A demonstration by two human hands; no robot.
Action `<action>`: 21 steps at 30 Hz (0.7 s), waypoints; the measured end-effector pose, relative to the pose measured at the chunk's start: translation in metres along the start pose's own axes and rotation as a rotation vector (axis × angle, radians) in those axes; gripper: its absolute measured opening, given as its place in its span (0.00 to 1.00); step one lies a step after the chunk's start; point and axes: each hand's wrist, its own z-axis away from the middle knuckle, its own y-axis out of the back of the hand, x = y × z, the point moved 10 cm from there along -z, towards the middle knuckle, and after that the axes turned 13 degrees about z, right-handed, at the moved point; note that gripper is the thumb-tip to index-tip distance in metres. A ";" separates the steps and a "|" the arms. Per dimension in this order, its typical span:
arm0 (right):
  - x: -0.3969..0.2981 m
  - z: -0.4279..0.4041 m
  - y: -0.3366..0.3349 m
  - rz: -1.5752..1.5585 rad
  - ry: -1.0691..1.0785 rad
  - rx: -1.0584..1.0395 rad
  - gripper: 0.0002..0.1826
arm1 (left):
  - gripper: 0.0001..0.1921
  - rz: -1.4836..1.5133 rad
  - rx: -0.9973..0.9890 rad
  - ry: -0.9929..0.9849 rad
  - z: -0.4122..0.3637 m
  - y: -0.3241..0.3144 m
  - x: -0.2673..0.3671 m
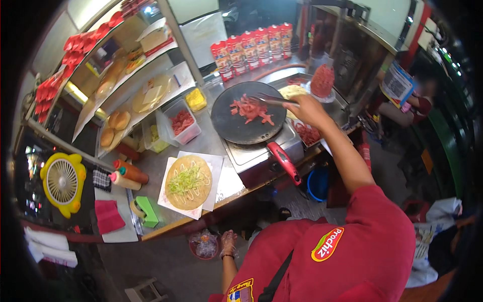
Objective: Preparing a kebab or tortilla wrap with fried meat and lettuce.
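Observation:
My right hand point(306, 108) grips metal tongs point(272, 99), whose tips reach the sliced reddish meat point(251, 109) on a round black flat pan point(230, 130). The pan, with its red handle point(283, 162), sits on a steel stove point(241, 154). My left hand point(228, 242), in a clear plastic glove, hangs low beside my body with its fingers partly curled; whether it holds anything is unclear. On white paper point(217, 166) at the counter's front lies a flatbread point(200, 200) topped with shredded lettuce point(185, 184) and lines of white sauce.
Behind the stove stand several red-capped packs point(241, 53). A meat cone point(322, 81) stands right of the pan. Left are a tub of meat point(185, 124), sauce bottles point(130, 173), a green tape dispenser point(147, 211) and bread shelves point(132, 124). Another person point(400, 109) is at right.

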 end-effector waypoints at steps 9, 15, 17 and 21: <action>0.006 0.014 0.031 -0.028 -0.051 0.200 0.22 | 0.16 -0.219 -0.052 -0.206 0.064 -0.064 -0.024; 0.086 0.101 -0.009 0.244 -0.165 0.047 0.26 | 0.23 -0.285 -0.436 -0.492 0.162 -0.274 0.153; 0.075 0.107 -0.020 0.287 -0.133 0.023 0.25 | 0.22 -0.390 -0.492 -0.628 0.182 -0.328 0.198; -0.005 0.141 -0.013 -0.108 -0.053 0.146 0.22 | 0.20 -0.531 -0.376 -0.652 0.176 -0.376 0.226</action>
